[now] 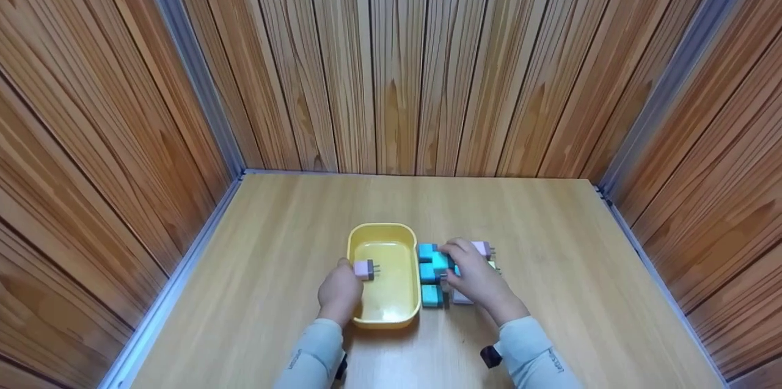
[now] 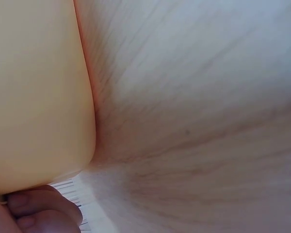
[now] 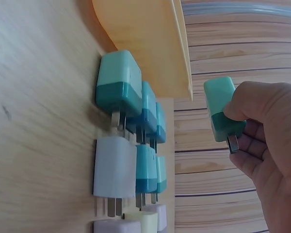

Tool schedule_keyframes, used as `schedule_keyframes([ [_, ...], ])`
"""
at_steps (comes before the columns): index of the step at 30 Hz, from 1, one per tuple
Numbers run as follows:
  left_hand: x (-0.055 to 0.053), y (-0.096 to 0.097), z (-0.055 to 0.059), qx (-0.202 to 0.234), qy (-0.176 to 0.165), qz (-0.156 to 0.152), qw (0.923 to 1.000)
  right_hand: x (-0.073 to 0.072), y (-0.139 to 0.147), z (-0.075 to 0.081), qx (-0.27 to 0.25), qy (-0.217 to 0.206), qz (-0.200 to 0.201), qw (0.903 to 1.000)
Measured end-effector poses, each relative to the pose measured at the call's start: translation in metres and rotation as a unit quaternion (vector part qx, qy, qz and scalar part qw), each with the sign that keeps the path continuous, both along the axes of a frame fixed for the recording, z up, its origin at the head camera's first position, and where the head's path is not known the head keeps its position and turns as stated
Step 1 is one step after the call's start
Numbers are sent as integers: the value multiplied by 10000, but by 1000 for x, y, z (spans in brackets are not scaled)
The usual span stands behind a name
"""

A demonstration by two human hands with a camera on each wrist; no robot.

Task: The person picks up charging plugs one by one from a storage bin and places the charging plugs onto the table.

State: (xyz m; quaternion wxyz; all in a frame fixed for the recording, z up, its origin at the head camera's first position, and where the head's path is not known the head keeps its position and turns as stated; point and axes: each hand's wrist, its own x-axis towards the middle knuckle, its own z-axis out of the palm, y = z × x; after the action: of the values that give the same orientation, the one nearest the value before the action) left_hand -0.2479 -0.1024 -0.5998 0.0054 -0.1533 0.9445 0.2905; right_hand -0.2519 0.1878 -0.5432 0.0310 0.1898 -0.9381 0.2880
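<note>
At the left rim of the yellow tray, my left hand pinches a pink plug charger, its prongs pointing right over the tray. In the left wrist view only some curled fingers show beside the tray's outer wall; the charger is out of that view. My right hand grips a teal plug charger between thumb and fingers, raised above the others with its prongs exposed. Under and around it lie teal chargers, a white charger and a pink charger.
Chargers stand in rows right against the tray's right side. A pale yellow charger is among them, partly hidden by the right hand in the head view. The wooden table is bounded by wood-panelled walls at the back and both sides.
</note>
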Motion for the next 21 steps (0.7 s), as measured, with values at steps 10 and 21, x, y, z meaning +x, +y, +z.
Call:
schedule_keyframes([
  [10,1,-1,1,43,-78,-26,10000,-4,19,-2,130,-154,-158,9997],
  [21,2,0,2,106,64,-8,9999,-11,41,0,106,-334,-207,9992],
])
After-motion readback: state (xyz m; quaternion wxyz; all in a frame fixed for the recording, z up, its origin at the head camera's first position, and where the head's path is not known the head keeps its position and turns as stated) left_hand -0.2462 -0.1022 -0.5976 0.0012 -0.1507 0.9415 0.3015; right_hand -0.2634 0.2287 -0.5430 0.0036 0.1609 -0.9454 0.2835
